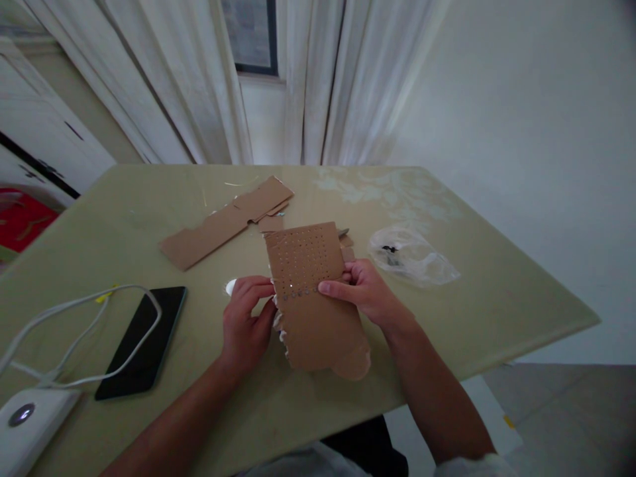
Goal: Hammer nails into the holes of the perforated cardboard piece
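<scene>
The right hand [370,291] is clamped on the perforated cardboard panel [322,331], thumb on its face, low over the table's near side; the left hand [247,318] meets its ragged 9 o'clock edge, though whether it pinches, I cannot tell. Pressing hard near the hole rows could crease or tear the board there, and a slip toward 1 o'clock might meet the pointed metal tip [344,232]. The pale green table [477,331] carries a cardboard strip [223,225] at 10 o'clock, a clear plastic bag [422,262] at 2, and a black-screened device [134,351] between 8 and 9 under a white cable [152,344]. White curtains [163,79] hang at 11 to 12 o'clock; a plain wall [536,132] stands at 2.
</scene>
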Available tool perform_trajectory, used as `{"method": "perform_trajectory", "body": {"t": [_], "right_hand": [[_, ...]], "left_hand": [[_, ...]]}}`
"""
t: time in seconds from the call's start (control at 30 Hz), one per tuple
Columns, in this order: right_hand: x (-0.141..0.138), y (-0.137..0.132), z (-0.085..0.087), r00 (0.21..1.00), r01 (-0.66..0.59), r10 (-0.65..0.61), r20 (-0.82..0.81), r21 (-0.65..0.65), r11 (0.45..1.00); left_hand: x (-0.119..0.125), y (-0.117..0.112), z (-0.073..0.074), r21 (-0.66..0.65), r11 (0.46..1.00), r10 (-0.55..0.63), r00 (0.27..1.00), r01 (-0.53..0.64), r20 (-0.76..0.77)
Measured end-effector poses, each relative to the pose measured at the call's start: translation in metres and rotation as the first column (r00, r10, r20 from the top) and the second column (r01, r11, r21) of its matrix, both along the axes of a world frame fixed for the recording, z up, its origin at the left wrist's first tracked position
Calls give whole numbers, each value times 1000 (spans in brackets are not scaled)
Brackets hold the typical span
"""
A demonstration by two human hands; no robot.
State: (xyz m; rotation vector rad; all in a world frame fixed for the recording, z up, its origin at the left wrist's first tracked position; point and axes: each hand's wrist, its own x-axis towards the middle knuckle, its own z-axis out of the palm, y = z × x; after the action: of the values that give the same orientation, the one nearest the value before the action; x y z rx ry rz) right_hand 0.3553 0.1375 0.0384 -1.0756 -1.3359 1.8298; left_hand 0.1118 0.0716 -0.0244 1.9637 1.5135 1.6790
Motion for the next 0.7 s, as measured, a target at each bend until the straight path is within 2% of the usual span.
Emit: {"method": "perform_trajectory", "body": {"t": [0.3, 0.7], "right_hand": [[0, 0, -3, 998, 2, -4, 55, 49, 999], [-1, 0, -1, 998, -15, 13, 69, 38, 999]], "left_hand": [[1, 1, 2, 56, 998, 20, 1000, -19, -22], [3, -3, 3, 97, 995, 34, 999, -32, -26]]}}
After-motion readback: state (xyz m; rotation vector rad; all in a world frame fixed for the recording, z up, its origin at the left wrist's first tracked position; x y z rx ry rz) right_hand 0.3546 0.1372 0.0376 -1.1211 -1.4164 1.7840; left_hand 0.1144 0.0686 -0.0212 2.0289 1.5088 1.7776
